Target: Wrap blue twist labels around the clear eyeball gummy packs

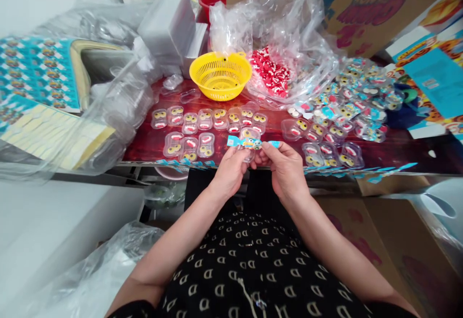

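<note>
A cluttered dark-red desk [152, 146] carries rows of clear plastic blister cases [202, 121]. At its front edge, the left hand [228, 171] and right hand [285, 168] pinch a small blue-labelled clear packet [250, 142]; a loose grip could drop it off the edge.

Blister pack [249, 143] btwn hands: lower part hidden behind left hand [229, 171] fingers & right hand [285, 168] thumb; label print too small to read. Red candies [271, 73] partly veiled by crumpled clear bag [282, 23]. Cardboard box [361, 4] cut off at top edge, lettering incomplete. Sticker sheets [36, 72] cut by left edge. Clear plastic [83, 279] bottom left blurred, contents unclear. Finished packs [358, 91] at right: details too small.
</note>
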`<state>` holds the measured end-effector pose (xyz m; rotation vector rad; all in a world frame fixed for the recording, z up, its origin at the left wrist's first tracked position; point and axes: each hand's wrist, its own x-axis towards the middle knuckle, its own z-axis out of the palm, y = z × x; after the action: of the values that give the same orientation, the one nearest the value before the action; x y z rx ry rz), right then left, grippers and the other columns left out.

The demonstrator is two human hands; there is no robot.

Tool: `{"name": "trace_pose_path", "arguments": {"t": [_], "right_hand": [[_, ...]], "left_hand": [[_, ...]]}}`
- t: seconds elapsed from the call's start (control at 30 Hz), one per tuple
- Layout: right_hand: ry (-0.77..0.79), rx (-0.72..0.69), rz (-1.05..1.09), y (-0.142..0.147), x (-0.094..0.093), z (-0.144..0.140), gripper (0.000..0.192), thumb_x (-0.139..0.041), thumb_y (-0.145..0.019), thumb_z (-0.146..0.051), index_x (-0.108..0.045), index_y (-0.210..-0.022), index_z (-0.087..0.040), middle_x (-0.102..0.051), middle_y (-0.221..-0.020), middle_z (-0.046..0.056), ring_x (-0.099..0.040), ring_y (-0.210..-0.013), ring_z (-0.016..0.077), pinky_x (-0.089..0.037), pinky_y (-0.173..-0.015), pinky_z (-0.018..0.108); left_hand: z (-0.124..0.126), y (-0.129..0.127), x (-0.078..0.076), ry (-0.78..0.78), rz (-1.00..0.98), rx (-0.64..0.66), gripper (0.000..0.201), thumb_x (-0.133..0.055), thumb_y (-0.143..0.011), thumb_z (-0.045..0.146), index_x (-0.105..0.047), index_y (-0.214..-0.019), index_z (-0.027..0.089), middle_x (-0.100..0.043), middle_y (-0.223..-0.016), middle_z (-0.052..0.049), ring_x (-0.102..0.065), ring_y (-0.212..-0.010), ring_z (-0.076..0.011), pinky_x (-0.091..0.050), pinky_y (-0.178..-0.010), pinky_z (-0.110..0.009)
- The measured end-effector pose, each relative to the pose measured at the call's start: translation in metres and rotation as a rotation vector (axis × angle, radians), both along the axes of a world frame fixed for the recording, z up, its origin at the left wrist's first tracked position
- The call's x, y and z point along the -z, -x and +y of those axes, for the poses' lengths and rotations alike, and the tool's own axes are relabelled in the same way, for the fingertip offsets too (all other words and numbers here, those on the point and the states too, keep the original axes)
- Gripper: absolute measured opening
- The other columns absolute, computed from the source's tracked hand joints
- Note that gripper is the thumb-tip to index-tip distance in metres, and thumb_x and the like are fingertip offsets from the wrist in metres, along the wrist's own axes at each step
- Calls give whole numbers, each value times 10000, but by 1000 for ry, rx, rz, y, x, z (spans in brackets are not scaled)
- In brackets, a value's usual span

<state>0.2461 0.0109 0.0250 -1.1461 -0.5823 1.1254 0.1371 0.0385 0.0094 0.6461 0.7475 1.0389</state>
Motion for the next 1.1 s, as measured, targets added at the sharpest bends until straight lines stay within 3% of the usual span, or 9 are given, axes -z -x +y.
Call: {"name": "trace_pose_path", "arguments": {"t": [0.63,0.93,1.1], "right_hand": [[-4,61,-16,11,2,3,246,-784,-713,-328,-575,-624,-233,-588,-568,-49,-504,-497,101,-463,-503,283],[-7,44,-3,11,5,3,257,-813,-698,-347,-593,-631,-233,-588,-562,-47,-503,-498,110,-453,-505,290],[-5,-22,-87,8,3,-3,286,-806,-749,-383,-628,-596,-219,-604,-564,-37,-531,-521,109,-421,-540,282]], "left_hand": [[-2,2,-1,-27,-74,4,77,-668,-776,192,-630,-828,151,-647,-769,-22,-600,-695,-143,-447,-630,-276],[-4,-2,4,-34,30,-63,246,-709,-875,398,-602,-842,179,-643,-739,-16,-588,-632,-136,-443,-608,-282],[-4,-2,3,-26,34,-96,269,-642,-935,406,-560,-785,198,-620,-639,2,-570,-583,-127,-430,-605,-269]]}}
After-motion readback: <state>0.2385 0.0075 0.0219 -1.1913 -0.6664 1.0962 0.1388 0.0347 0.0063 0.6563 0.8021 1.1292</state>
